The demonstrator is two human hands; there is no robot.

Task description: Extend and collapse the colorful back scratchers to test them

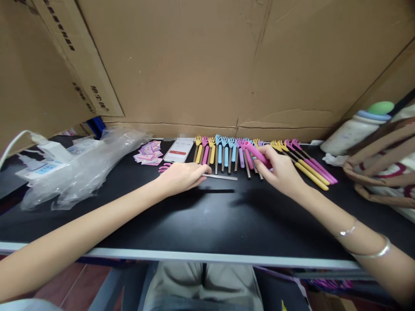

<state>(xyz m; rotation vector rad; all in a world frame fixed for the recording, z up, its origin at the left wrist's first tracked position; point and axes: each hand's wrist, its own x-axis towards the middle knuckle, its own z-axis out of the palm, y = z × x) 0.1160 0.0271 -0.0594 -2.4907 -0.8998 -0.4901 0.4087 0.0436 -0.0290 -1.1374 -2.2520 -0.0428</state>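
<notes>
My left hand [181,176] is closed around a back scratcher with a pink claw end [164,167] and a thin metal rod [223,177] sticking out to the right. My right hand [280,170] grips the pink handle [257,153] of another scratcher, lifted slightly over the row. Several back scratchers [227,151] with yellow, pink and blue handles lie side by side on the black table [210,216], behind both hands. More yellow and pink ones [308,166] lie fanned out to the right of my right hand.
A phone [178,151] and a pile of small pink labels [149,153] lie left of the row. Crumpled clear plastic bags [81,168] and a power strip [45,162] sit at the left. A bottle [353,131] and a striped bag [382,164] stand at the right. Cardboard walls the back.
</notes>
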